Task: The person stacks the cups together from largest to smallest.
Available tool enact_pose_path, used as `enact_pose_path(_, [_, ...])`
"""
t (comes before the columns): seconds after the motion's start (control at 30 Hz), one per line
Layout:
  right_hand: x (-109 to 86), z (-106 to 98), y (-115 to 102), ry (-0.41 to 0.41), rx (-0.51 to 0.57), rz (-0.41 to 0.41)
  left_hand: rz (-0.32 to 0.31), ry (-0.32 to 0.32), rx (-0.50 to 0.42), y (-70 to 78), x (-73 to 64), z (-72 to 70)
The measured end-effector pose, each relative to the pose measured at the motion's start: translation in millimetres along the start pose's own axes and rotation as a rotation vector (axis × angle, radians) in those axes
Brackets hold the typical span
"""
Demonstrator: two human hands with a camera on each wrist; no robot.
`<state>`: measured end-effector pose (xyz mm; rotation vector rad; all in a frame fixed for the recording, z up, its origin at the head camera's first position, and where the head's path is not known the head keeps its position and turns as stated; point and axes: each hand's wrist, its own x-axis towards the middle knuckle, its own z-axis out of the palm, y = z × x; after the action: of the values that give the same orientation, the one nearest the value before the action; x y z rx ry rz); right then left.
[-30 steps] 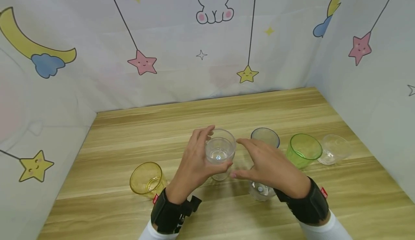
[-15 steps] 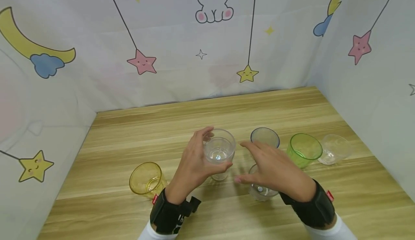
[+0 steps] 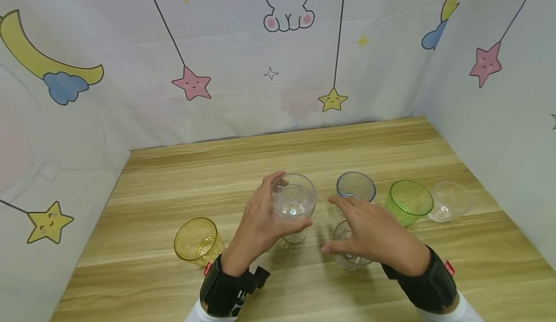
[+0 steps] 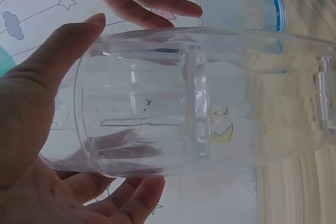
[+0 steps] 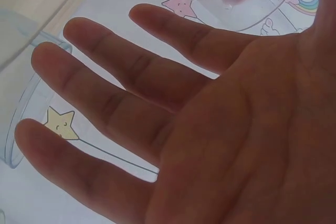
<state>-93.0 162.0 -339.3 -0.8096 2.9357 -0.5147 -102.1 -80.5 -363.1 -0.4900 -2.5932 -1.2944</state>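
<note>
Two clear plastic cups, one nested in the other, stand upright near the table's middle. My left hand grips the upper one, thumb at the near side and fingers round the far side. In the left wrist view the upper cup's base shows inside the lower cup. Holding nothing, my right hand has its fingers spread and hovers to the right of the stack. It partly covers another clear cup. Behind it is a blue-rimmed cup.
A yellow cup stands to the left of my left hand. On the right are a green cup and a further clear cup. White cloth walls with cartoon prints border the wooden table.
My right hand has drawn away from the stacked cups, moving right and slightly towards me. My left hand keeps its grip, and the cups stay almost where they were.
</note>
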Motion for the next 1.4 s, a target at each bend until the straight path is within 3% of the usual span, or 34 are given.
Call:
enact_pose_path(0.9, [-3.6, 5, 2, -0.095, -0.016, 0.057, -0.015, -0.025, -0.068, -9.2, 1.6, -0.9])
enact_pose_path(1.4, [-7.6, 7, 2, -0.142, -0.026, 0.082, -0.004, -0.017, -0.050, -10.0, 2.1, -0.5])
